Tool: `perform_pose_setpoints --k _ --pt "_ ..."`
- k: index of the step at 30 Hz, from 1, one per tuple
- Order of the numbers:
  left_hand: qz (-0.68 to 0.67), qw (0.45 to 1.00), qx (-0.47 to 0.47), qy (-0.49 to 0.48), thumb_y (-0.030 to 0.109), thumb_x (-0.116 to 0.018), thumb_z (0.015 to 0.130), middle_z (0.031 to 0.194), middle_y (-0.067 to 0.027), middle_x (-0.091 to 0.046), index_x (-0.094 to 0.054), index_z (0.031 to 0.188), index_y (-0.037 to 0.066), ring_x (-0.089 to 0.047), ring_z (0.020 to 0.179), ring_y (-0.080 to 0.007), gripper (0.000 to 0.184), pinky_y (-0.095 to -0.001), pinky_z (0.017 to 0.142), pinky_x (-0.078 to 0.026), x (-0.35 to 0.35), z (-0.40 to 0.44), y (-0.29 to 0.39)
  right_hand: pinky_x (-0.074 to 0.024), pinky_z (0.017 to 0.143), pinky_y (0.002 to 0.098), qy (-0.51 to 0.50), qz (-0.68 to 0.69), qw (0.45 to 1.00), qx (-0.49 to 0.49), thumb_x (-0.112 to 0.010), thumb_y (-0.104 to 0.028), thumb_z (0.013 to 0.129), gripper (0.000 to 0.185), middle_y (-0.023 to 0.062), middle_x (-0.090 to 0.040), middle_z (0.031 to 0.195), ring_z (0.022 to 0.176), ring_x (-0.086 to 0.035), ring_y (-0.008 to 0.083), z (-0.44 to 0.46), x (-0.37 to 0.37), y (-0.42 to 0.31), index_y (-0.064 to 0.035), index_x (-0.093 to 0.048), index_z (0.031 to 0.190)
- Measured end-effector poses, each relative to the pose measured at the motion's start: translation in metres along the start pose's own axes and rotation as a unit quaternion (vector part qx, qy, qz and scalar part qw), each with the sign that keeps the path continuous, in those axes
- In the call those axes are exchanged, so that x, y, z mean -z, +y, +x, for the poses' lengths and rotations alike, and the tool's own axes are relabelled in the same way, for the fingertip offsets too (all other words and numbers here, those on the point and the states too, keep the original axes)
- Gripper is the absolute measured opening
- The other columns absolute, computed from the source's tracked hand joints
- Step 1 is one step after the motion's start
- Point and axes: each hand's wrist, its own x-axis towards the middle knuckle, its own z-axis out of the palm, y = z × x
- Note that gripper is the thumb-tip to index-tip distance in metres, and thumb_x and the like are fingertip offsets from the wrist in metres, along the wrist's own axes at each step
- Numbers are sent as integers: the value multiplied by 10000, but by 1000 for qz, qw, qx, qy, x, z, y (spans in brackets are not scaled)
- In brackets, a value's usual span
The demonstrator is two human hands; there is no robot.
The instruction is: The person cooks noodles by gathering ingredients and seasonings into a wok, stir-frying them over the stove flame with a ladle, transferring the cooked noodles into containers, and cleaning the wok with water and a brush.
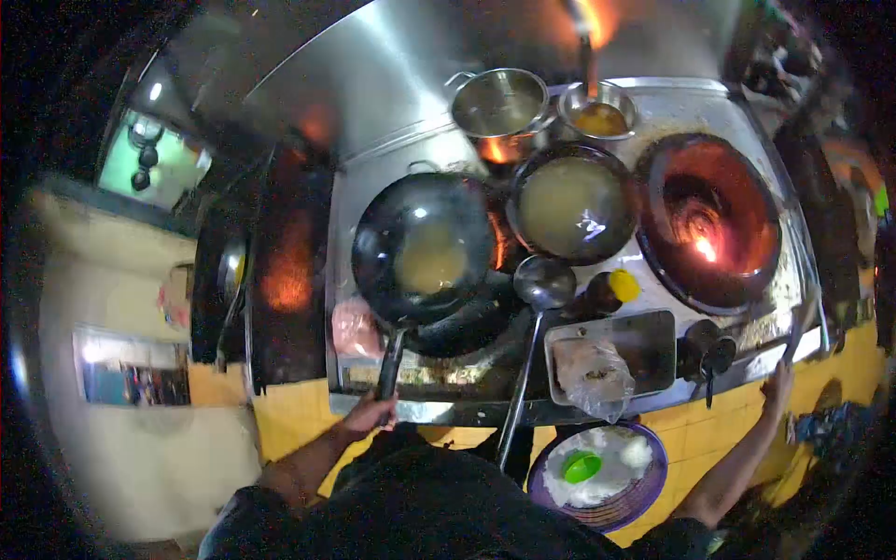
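Note:
My left hand [373, 413] is closed round the handle of a black wok [378, 233], which holds a little yellowish liquid and stands over the stove at the left. At the right edge of the counter my right hand [777, 383] is at the lower end of a long thin tool [801, 327]; its fingers are too small to make out. A metal ladle [544, 283] rests between the wok and a yellow-capped bottle [623, 287], its long handle reaching down over the front edge.
Behind are a metal pot [499, 103], a steel bowl [600, 110], a dark pan of cloudy liquid [576, 207] and a large reddish-brown basin [709, 224]. Flames show beside the wok. In front are a metal tray [658, 350] with a plastic bag and a purple basket [655, 467] of white contents.

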Motion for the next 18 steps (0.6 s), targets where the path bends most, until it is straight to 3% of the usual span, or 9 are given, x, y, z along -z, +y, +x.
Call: perform_pose_setpoints --k 2,4,8,11,12,13,15,16,18 --pt "-152 988 12 -18 289 -587 926 747 -67 -596 -581 983 40 -618 671 -170 256 -331 582 -536 10 9 -11 -414 565 270 2 67 994 88 -536 -399 934 423 25 -492 833 692 -490 108 -85 4 -26 -36 -536 1152" --pt "-226 970 38 -78 282 -578 927 808 -61 -616 -584 1020 28 -635 763 -198 271 -413 697 -559 16 8 -5 -435 636 258 -2 127 982 137 -558 -306 933 414 49 -555 948 773 -510 113 -197 -15 -83 -28 -524 1237" --pt "-307 935 62 -169 254 -595 900 775 -50 -606 -601 973 57 -594 664 -199 210 -360 579 -500 23 35 -21 -464 718 252 -323 148 931 90 -561 -125 906 451 82 -587 1120 894 -554 130 -358 -111 -220 -10 -470 1333" --pt "-322 920 40 -220 290 -647 860 659 -15 -552 -590 840 126 -550 578 -162 175 -317 508 -433 19 42 -31 -461 919 395 -427 -39 821 376 -570 -51 862 556 162 -561 1295 1136 -571 317 -423 -274 -287 -62 -402 1393" --pt "-312 918 -8 -243 289 -655 856 655 -4 -546 -585 827 135 -544 574 -153 171 -311 506 -432 13 27 -22 -481 902 402 -455 -240 774 370 -571 -112 869 565 217 -562 1265 1085 -594 365 -462 -312 -342 -74 -391 1402" --pt "-318 913 -13 -254 289 -655 856 655 -4 -546 -585 827 135 -544 574 -153 171 -311 506 -432 10 22 -20 -509 845 448 -366 -290 724 507 -572 -159 852 567 226 -624 1126 982 -638 374 -455 -370 -316 -83 -399 1387" --pt "-223 958 -21 -181 264 -657 853 662 -2 -532 -594 855 127 -544 598 -140 150 -319 535 -455 7 18 -14 -535 743 483 -259 -507 698 434 -577 -208 804 416 168 -685 916 825 -678 331 -473 -455 -323 -63 -583 1194" --pt "-230 954 -23 -190 264 -657 853 662 -2 -532 -594 855 127 -544 598 -140 150 -319 535 -455 5 26 -20 -535 743 483 -254 -516 693 435 -577 -208 804 416 168 -685 916 825 -678 331 -476 -473 -327 -63 -583 1194" --pt "-303 919 -58 -246 228 -650 847 699 -16 -552 -620 987 116 -558 633 -136 181 -318 578 -491 2 42 -34 -540 668 488 -321 -637 472 518 -584 -231 754 239 136 -680 779 725 -673 321 -480 -498 -332 -49 -684 872"
